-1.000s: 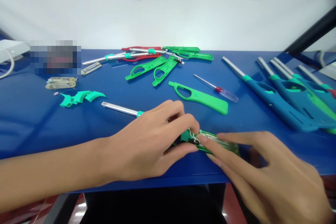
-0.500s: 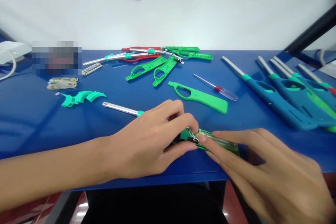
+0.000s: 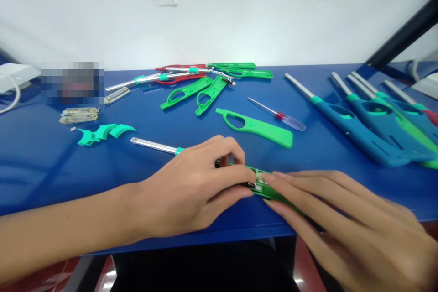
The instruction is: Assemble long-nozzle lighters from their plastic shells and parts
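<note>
An opened green lighter casing [image 3: 278,195] lies near the table's front edge, its metal tube [image 3: 153,145] pointing left. My left hand [image 3: 196,182] is closed on the casing's middle, thumb below and index finger at the small inner parts. From the right, my right hand [image 3: 345,210] reaches over the casing; its fingertips press at a small clear part [image 3: 260,178] beside my left fingertip, with the thumb along the lower edge. Much of the casing's right half is hidden under my right fingers. Behind my hands lies a loose green half shell [image 3: 260,131].
A screwdriver [image 3: 289,121] lies behind the half shell. Several blue lighters [image 3: 362,134] are at right. Green shells [image 3: 188,92], red shells and metal tubes lie at the back. Teal pieces [image 3: 104,132] and clear tanks [image 3: 80,115] are at left.
My right fingers have come down flatter over the casing and now cover the long clear tank seen before. My left index finger has stretched further right. The view has shifted slightly.
</note>
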Tool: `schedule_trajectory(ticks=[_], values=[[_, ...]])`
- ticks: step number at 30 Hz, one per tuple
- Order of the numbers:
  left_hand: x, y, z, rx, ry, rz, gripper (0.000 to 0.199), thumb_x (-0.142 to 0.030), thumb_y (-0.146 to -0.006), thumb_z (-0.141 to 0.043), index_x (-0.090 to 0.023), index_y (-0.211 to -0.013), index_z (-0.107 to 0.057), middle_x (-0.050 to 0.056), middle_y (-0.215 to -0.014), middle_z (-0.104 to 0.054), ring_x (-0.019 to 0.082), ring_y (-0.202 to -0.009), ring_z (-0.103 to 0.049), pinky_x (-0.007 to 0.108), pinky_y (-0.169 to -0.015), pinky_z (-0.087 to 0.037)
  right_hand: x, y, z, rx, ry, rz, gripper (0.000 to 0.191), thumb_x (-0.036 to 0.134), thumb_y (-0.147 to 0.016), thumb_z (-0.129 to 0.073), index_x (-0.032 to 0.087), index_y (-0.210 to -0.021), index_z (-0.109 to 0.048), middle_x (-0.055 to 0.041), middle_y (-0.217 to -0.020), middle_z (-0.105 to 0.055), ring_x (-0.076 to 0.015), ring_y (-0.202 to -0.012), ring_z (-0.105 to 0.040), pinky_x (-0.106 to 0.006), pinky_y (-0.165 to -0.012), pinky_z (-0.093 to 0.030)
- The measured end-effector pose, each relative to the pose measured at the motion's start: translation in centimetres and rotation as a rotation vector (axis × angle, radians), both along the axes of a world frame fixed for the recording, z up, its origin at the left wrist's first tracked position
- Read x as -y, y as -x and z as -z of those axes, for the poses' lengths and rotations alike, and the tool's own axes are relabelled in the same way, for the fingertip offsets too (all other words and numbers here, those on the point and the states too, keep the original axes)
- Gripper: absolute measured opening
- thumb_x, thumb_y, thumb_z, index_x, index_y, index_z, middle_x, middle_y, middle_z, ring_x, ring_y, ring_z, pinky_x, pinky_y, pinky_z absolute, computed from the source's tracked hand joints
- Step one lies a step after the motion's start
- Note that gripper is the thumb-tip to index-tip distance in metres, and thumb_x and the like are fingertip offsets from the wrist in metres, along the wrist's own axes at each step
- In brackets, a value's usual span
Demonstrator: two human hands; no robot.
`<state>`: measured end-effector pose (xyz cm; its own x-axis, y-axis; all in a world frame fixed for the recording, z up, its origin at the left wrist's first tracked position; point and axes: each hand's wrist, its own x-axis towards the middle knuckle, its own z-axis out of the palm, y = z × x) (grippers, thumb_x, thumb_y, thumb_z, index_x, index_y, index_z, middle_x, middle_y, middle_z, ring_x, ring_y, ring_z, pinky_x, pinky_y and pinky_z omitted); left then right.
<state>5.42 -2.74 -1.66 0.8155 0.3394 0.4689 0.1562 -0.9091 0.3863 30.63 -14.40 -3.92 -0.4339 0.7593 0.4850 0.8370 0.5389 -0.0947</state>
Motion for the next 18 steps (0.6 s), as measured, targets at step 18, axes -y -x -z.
schedule_trajectory(ticks=[18], values=[[0.16,-0.21,0.00,0.041,-0.034,0.001,0.012,-0.014,-0.103,-0.066,-0.014,-0.114,-0.072,0.007,-0.107,-0.071,0.013,-0.090,-0.066,0.023,-0.080,-0.057,0.06,0.24,-0.19,-0.053,0.020,0.030,0.036,0.016,-0.108,-0.055,0.026,-0.140,-0.069,0.0001,-0.130,-0.075,-0.0169,-0.114,-0.070,-0.031,-0.093,-0.059]])
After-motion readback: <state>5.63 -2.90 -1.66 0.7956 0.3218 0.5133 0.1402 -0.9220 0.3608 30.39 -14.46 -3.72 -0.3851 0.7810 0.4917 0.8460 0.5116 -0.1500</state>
